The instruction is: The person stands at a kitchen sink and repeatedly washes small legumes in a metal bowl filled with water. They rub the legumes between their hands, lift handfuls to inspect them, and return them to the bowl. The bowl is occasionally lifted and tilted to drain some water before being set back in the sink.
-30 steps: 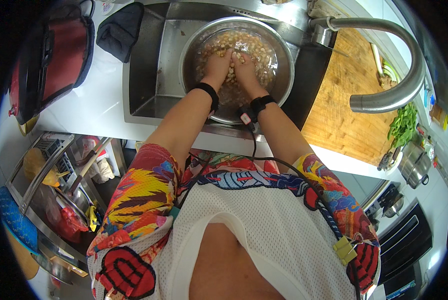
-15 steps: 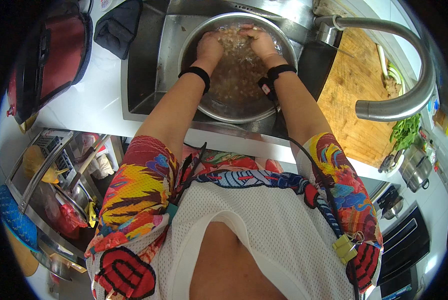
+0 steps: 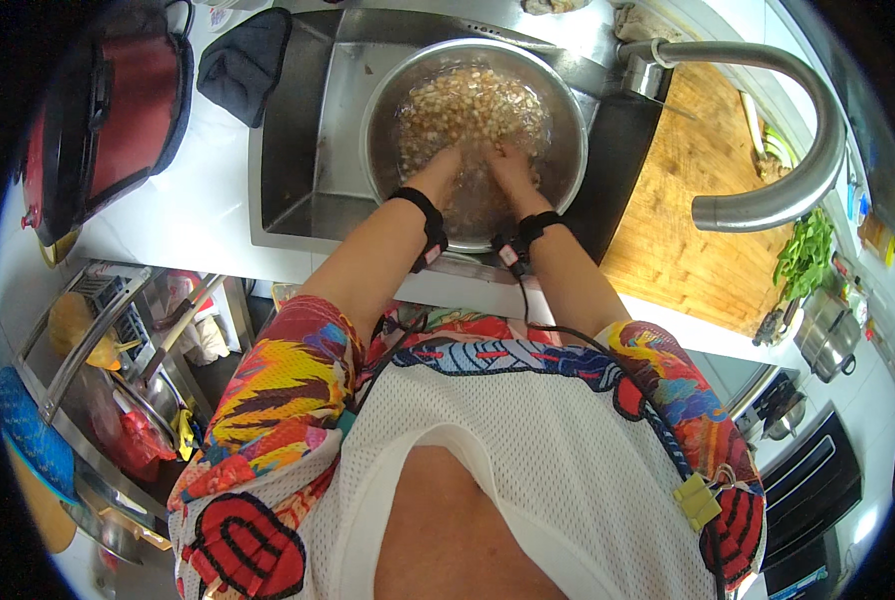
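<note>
A round steel basin (image 3: 569, 125) stands in the sink, holding cloudy brownish water. Many small pale and tan pieces (image 3: 476, 100), like beans or shelled nuts, lie in the water, thickest on the far side; their exact kind is unclear. Both of my hands reach over the near rim into the basin. My left hand (image 3: 440, 174) dips into the water left of the middle, and my right hand (image 3: 511, 172) goes in close beside it. Water and pieces hide the fingers of both, so their grip does not show.
The steel sink (image 3: 298, 190) surrounds the basin. A curved faucet (image 3: 818, 120) arches over the wooden cutting board (image 3: 698, 200) at right, with leafy greens (image 3: 808, 255) beyond it. At left are a dark cloth (image 3: 243, 68) and a red cooker (image 3: 138, 110). Black cables hang from wristbands.
Both hands have drawn from the far part of the basin toward me and closer together, sinking into the water. The pale pieces now show gathered at the far side.
</note>
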{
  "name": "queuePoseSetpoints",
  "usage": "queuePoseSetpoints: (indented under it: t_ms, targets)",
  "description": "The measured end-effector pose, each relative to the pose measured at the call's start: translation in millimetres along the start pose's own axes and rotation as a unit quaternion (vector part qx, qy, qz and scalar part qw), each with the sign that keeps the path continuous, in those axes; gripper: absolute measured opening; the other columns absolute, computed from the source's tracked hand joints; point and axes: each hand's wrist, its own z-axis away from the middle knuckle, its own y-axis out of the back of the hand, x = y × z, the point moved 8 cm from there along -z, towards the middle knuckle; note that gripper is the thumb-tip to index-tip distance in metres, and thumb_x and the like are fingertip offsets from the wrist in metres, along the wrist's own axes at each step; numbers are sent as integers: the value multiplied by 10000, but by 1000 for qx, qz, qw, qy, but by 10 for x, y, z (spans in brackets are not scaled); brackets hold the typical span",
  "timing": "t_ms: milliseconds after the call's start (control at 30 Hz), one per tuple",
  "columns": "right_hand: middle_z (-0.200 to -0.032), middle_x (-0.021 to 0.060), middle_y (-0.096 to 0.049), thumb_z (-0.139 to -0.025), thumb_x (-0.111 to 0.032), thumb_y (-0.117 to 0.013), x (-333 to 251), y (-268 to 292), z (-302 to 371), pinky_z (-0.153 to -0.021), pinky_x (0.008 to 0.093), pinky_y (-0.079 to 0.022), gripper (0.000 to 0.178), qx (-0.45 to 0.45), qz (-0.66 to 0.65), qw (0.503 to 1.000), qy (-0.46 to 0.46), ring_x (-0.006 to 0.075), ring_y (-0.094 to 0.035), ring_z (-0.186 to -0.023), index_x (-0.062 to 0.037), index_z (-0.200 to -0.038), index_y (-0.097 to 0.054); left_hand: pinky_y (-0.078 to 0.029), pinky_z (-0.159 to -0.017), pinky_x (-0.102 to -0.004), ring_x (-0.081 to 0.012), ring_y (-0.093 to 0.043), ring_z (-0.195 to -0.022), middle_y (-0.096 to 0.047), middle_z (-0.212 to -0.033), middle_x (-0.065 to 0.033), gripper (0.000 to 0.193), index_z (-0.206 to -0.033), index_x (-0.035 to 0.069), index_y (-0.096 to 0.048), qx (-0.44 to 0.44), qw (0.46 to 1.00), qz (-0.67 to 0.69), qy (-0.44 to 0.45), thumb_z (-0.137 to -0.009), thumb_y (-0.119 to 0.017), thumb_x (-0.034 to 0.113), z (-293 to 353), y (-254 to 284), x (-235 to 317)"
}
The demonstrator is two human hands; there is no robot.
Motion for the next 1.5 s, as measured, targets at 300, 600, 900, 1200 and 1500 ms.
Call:
queuePoseSetpoints:
  t_ms: [300,600,900,1200,1500]
  targets:
    - [-1120,127,-510,-887,-306,-503,-325,-263,314,-681,336,-452,425,2,-284,959,-12,222,-554,-869,-72,-1237,-442,-341,-845,-472,-307,-374,-1059,-327,-1219,-134,502,-1256,68,-348,2,990,141,-17,-914,-372,435,113,1,156]
    - [-810,88,-576,-881,-269,-554,-679,-44,48,-575,310,-430,292,76,-325,936,109,157,-525,-653,-34,-1053,-565,-443,-793,-414,-316,-534,-1033,-522,-1149,-254,554,-1204,-53,-443,180,964,131,-144,-872,-508,386,-75,328,392]
    - [-737,207,-611,-845,-205,-569,-1037,345,-159,-589,404,-453,288,170,-28,954,245,308,-586,-633,7,-1040,-573,-454,-767,-457,-400,-573,-868,-601,-953,-259,448,-977,-47,-595,198,942,-220,-162,-887,-425,358,-119,576,984]
    - [-999,154,-622,-757,-46,-568,-1025,668,-410,-759,366,-487,281,207,171,881,389,325,-600,-863,-148,-1006,-650,-401,-915,-420,-392,-480,-1056,-502,-1135,-250,329,-1097,40,-578,285,831,-320,-355,-787,-499,114,-3,727,1125]
    - [-1033,239,-528,-768,-345,-586,-284,429,-34,-833,418,-446,360,163,215,951,149,380,-536,-983,-174,-1083,-617,-378,-936,-437,-372,-441,-1138,-405,-1274,-247,520,-1328,65,-359,156,967,-196,-43,-851,-440,254,-209,471,210]
